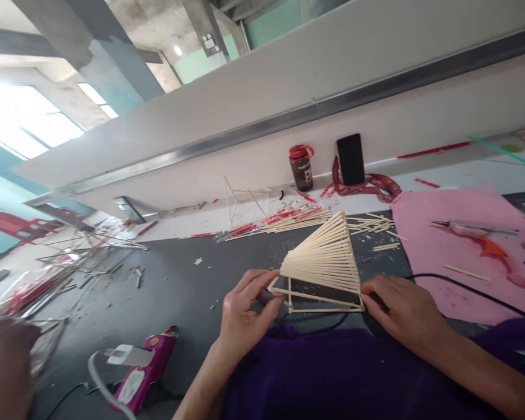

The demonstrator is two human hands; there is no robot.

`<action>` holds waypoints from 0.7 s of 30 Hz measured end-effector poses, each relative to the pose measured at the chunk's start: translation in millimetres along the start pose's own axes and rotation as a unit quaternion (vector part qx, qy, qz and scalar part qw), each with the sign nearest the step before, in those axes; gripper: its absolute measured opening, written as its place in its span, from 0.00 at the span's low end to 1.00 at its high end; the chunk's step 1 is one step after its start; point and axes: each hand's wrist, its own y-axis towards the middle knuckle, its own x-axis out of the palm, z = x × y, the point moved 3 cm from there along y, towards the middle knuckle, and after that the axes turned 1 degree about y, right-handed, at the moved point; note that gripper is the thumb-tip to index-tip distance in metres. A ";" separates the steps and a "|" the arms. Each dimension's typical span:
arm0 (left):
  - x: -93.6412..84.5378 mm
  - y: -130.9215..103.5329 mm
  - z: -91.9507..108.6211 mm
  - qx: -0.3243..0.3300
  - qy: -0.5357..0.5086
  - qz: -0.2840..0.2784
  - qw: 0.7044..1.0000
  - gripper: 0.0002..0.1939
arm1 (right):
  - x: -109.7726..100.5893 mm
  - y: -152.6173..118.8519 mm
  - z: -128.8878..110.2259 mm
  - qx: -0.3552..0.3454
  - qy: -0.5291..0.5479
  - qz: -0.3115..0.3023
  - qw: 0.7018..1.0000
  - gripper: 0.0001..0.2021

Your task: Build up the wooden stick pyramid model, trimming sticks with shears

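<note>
Looking down from the head view, both hands meet at a slatted stick frame (321,259), which sits just in front of the person's purple clothing, over the dark tabletop (188,297). The left hand (250,306) pinches its left corner between thumb and fingers; the right hand (400,303) has its fingertips closed around the lower right corner. Pale slats lie close together up to a raised peak, while the near part is only bare bars with gaps. Those thin bars look like the weak spot: squeezing too hard or pulling the corners unevenly could snap one or pop a joint. A black cord (464,284) runs past the right hand across the pink sheet (424,233), so a sleeve or wrist catching it might drag the orange-handled tool (492,251) lying there. Loose sticks (371,224) are scattered just beyond the peak, and a careless push forward could sweep them about. Whether the frame's underside touches the tabletop, I cannot tell.
</note>
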 end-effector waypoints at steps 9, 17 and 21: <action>0.3 2.7 -2.6 0.000 0.029 0.000 1.000 0.15 | -3.9 7.7 0.7 0.041 0.033 -0.013 0.999 0.05; 0.1 2.5 -3.4 0.005 0.040 0.007 0.999 0.14 | -3.9 7.9 0.2 0.046 0.031 -0.003 0.998 0.05; 0.2 2.1 -3.5 0.001 0.037 0.009 0.999 0.14 | -2.2 8.0 1.3 0.044 0.025 -0.006 0.999 0.06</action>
